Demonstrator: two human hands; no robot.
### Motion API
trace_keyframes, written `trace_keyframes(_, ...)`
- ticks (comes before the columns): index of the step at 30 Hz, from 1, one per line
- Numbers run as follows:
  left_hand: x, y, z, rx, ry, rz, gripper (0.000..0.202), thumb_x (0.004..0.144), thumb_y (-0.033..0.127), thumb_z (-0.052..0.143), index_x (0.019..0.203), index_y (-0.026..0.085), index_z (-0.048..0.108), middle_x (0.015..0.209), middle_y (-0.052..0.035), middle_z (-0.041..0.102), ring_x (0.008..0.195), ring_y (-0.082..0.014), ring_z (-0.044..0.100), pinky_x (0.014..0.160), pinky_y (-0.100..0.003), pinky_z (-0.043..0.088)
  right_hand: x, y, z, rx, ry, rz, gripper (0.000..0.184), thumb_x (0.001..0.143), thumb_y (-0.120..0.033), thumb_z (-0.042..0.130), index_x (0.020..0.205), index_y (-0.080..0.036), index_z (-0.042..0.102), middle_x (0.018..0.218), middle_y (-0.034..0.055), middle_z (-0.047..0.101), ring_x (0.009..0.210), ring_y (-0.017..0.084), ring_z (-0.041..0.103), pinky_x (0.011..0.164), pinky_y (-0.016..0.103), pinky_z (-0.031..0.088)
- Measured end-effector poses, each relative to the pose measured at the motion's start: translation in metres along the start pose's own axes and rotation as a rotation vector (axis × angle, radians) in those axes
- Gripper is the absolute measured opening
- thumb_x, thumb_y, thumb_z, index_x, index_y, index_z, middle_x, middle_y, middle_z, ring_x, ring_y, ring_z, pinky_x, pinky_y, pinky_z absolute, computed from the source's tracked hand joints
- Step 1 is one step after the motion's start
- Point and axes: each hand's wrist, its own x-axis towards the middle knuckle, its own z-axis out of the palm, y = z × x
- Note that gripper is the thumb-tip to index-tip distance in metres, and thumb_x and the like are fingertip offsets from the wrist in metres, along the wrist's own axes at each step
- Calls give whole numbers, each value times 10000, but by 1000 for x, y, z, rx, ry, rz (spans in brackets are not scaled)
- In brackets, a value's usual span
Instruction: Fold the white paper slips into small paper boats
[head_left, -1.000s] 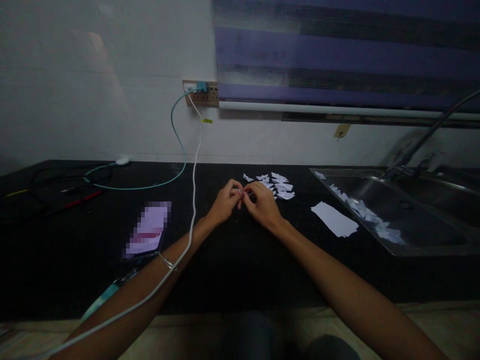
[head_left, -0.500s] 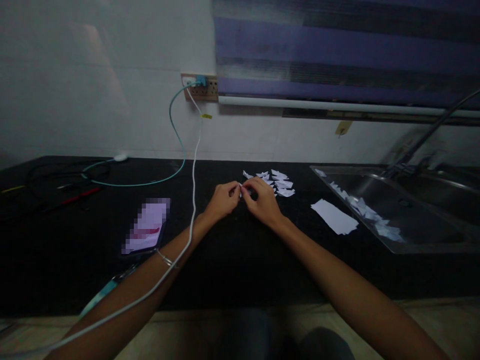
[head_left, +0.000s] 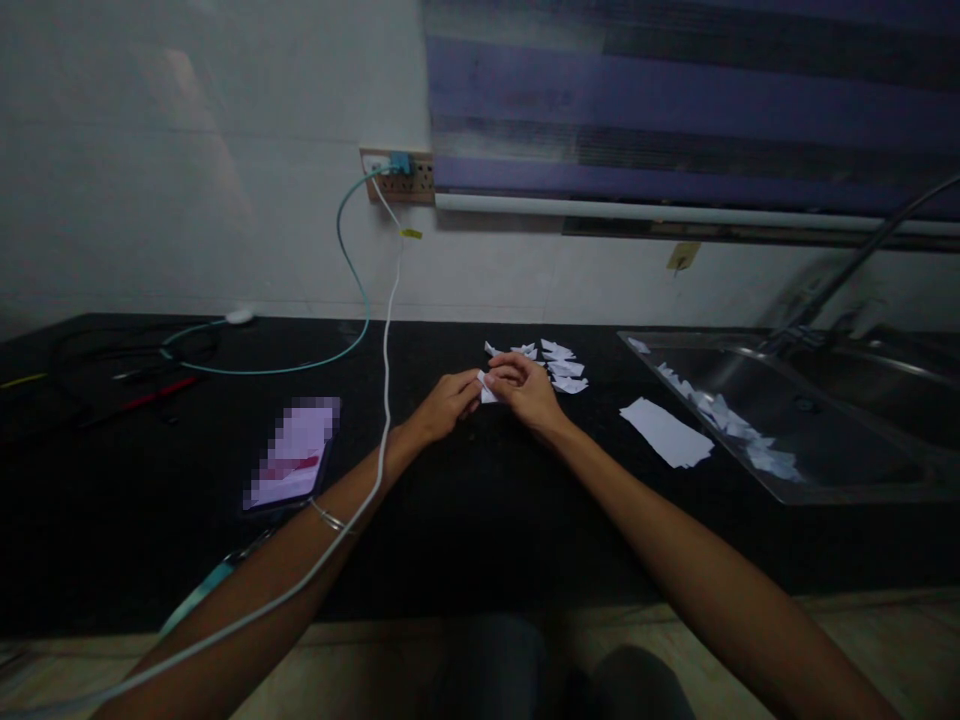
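Both of my hands meet over the middle of the black countertop (head_left: 480,520). My left hand (head_left: 448,402) and my right hand (head_left: 527,388) pinch a small white folded paper piece (head_left: 487,388) between their fingertips. Just behind my right hand lies a cluster of several small folded white paper pieces (head_left: 561,366). A thin bracelet sits on my left forearm.
A white paper sheet (head_left: 666,432) lies right of my hands. Paper scraps (head_left: 739,432) sit in the steel sink (head_left: 840,480) at right. A lit phone (head_left: 294,454) lies at left. White cable (head_left: 388,340) and teal cable (head_left: 330,350) run from a wall socket (head_left: 397,178). Dark wires (head_left: 112,375) lie far left.
My hands have shifted slightly forward and the paper piece now shows more plainly between my fingertips. The view dropped a little.
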Motion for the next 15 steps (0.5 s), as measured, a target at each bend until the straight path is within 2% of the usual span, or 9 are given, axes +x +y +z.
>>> trace_keyframes(3,-1,2,0,-6,4,-7,404,971,478,415,730,177,537,612,25,495,559,-124,448,553,-251,338,0,0,1,-9,3,-2,360,629,-372,818,862,-186,615,756,8,660,669,136,611,644,280,484)
trace_keyframes(9,2,5,4,111,160,13,420,1001,448,377,706,179,509,612,20,500,570,-122,452,562,-251,338,-2,-7,1,41,24,27,339,621,-384,826,810,-193,619,715,-4,653,647,130,594,629,272,475)
trace_keyframes(12,3,4,4,54,243,20,448,995,492,388,686,183,488,603,23,485,546,-110,445,532,-237,339,-3,-10,1,46,9,59,307,619,-354,822,809,-186,649,748,8,667,691,142,611,662,285,490)
trace_keyframes(15,3,5,3,-86,207,-15,474,969,579,404,726,184,501,583,33,492,480,-92,445,480,-220,344,-3,-10,1,123,-8,127,331,605,-339,832,840,-186,655,750,1,662,691,140,612,666,289,502)
